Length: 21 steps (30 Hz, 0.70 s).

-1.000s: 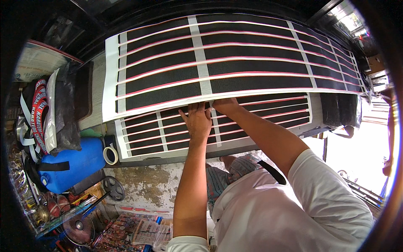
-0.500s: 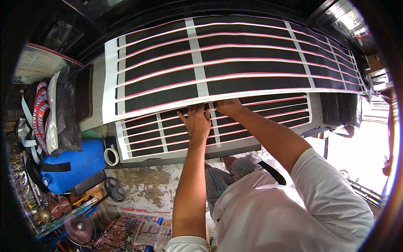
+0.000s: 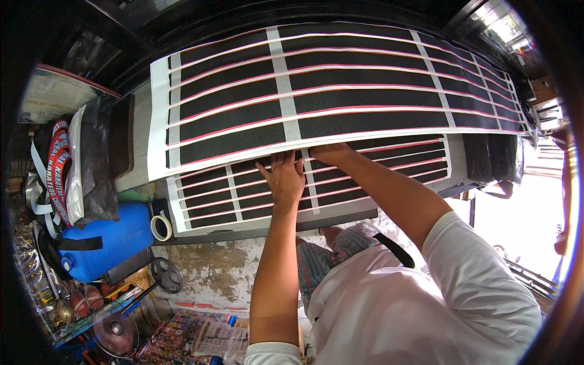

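A long sheet [image 3: 365, 98] with black panels, thin red-edged white strips and pale cross bands spreads over the table. Under its near edge lies a smaller sheet [image 3: 258, 198] of the same pattern. My left hand [image 3: 286, 181] rests palm down on the smaller sheet, thumb spread to the side, its fingertips reaching to the upper sheet's edge and partly covered. Just right of it, my right hand [image 3: 328, 153] is tucked beneath that edge. Its fingers are hidden, so whether they grip anything does not show.
Left of the table are a blue plastic drum [image 3: 112, 240], a roll of tape [image 3: 161, 227], a dark plastic bag [image 3: 97, 164] and a red lettered strap [image 3: 58, 161]. A fan [image 3: 115, 331] stands lower left. Black bundles [image 3: 496, 159] sit at the table's right end.
My right hand has slid slightly left and a little farther under the upper sheet's edge. The left hand and both sheets look nearly unmoved.
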Motion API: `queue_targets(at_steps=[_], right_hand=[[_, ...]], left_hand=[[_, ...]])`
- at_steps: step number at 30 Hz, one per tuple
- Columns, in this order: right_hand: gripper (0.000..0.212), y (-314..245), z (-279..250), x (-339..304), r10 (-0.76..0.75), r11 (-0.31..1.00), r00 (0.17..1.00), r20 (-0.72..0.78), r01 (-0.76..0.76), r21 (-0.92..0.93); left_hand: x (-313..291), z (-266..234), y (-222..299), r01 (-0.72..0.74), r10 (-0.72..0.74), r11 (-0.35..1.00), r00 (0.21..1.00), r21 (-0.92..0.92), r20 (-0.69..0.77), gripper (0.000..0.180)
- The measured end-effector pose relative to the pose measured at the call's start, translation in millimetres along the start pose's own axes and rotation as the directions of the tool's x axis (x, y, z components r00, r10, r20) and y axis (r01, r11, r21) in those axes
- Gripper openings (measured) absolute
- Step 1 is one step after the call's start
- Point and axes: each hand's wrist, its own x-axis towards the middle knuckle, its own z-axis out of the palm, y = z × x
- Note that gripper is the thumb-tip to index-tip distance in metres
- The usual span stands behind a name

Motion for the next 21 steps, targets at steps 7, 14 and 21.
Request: queue_targets(at_steps=[7,14,21], right_hand=[[0.033,-14.1,32.9,5.1,0.058,0.995,0.995,0.085,-0.064,0.073],[0.030,-4.9,57.9,-24.6,0.229,0.937,0.968,0.107,-0.249,0.246],[0.030,6.9,-38.4,-26.6,0.339,0.641,0.918,0.204,-0.384,0.664]], left_hand=[[-1.0,-4.5,-5.6,0.016,-0.017,1.000,1.000,0.015,0.016,0.050],[4.3,-11.6,12.1,-0.003,0.004,1.000,1.000,-0.019,0.028,0.050],[2.0,-9.6,8.9,0.015,-0.015,1.000,0.999,-0.007,0.038,0.050]])
